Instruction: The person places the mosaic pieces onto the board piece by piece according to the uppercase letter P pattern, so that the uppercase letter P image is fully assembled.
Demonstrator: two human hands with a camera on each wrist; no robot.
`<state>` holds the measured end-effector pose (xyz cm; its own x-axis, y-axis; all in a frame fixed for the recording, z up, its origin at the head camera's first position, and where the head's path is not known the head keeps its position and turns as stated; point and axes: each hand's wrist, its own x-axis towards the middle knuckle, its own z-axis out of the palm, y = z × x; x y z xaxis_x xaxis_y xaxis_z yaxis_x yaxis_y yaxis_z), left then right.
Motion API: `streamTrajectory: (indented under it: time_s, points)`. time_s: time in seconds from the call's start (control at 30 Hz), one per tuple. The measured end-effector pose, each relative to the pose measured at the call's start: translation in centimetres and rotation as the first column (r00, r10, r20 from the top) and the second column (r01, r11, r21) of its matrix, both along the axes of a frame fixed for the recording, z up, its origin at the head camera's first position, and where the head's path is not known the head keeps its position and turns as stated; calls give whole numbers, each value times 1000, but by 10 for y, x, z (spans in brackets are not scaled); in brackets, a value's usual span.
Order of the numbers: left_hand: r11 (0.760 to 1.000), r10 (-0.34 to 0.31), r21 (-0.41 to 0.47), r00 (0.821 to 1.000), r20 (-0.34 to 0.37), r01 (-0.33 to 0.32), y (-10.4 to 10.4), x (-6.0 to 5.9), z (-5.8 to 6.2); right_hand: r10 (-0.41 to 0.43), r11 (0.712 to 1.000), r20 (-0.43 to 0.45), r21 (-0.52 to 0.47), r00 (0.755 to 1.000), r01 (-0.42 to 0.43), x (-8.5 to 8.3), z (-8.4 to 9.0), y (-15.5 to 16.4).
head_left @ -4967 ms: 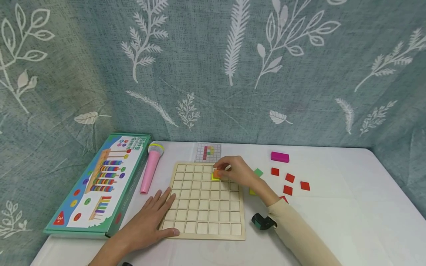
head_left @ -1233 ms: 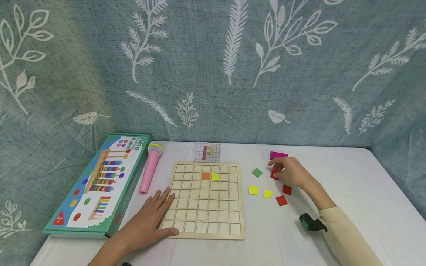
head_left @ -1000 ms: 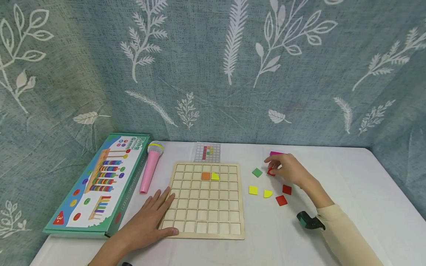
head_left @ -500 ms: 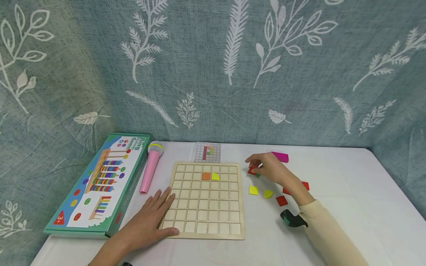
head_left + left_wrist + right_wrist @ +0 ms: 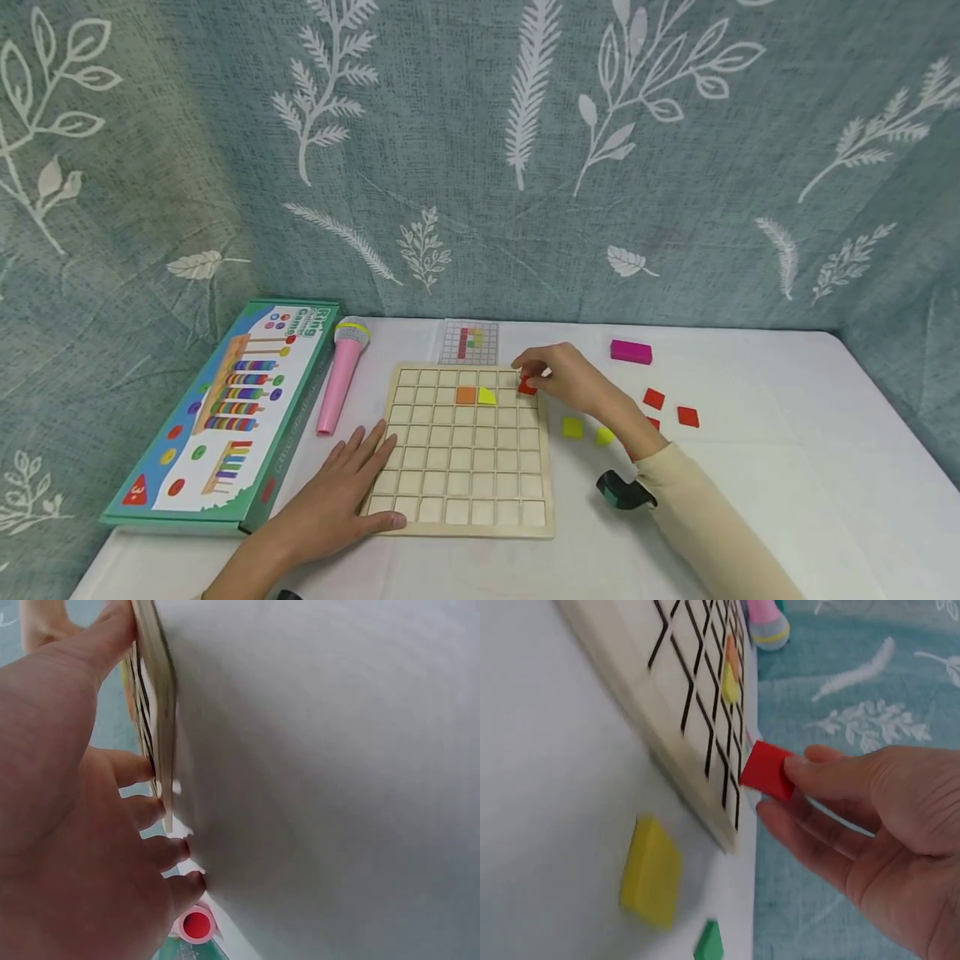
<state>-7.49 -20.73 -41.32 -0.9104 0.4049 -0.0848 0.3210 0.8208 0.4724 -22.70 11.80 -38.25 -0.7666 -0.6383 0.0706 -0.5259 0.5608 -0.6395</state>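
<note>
My right hand (image 5: 566,379) pinches a red square tile (image 5: 769,769) between thumb and fingers, above the far right corner of the wooden grid board (image 5: 459,484). Spread over the board's left edge, my left hand (image 5: 333,496) rests with its fingers straight and its thumb near the front edge. In the left wrist view the fingertips (image 5: 140,812) touch the board's side. Two pieces lie in the second row of cells: an orange square tile (image 5: 466,395) and, right beside it, a yellow tile with one rounded corner (image 5: 487,396).
Right of the board lie a yellow square tile (image 5: 572,427), a yellow quarter-round tile (image 5: 604,436), a green tile (image 5: 709,941) and several red tiles (image 5: 687,417). A magenta block (image 5: 631,352), a pattern card (image 5: 469,342), a pink toy microphone (image 5: 341,379) and a game box (image 5: 225,417) stand around.
The orange tile was set into the board, left of the yellow one. My right hand then took a red tile from the right and carried it left over the board. My left hand stayed put.
</note>
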Motion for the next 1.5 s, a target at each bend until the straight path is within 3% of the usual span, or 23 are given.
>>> streamTrajectory:
  time_s: [0.1, 0.33, 0.83, 1.5]
  points:
    - [1000, -10, -10, 1000, -21, 10, 1, 0, 0, 38, 998, 24, -43, 999, -37, 0, -2, -10]
    - [1000, 10, -7, 1000, 5, -10, 2, 0, -1, 93, 991, 70, -99, 993, -86, 0, -8, -34]
    - [1000, 9, -1, 1000, 2, -9, 2, 0, -1, 73, 996, 65, -55, 995, -70, 1, -14, -54]
    - [1000, 9, 5, 1000, 13, -9, 2, 0, -1, 58, 992, 34, -115, 998, -54, -10, -16, -93]
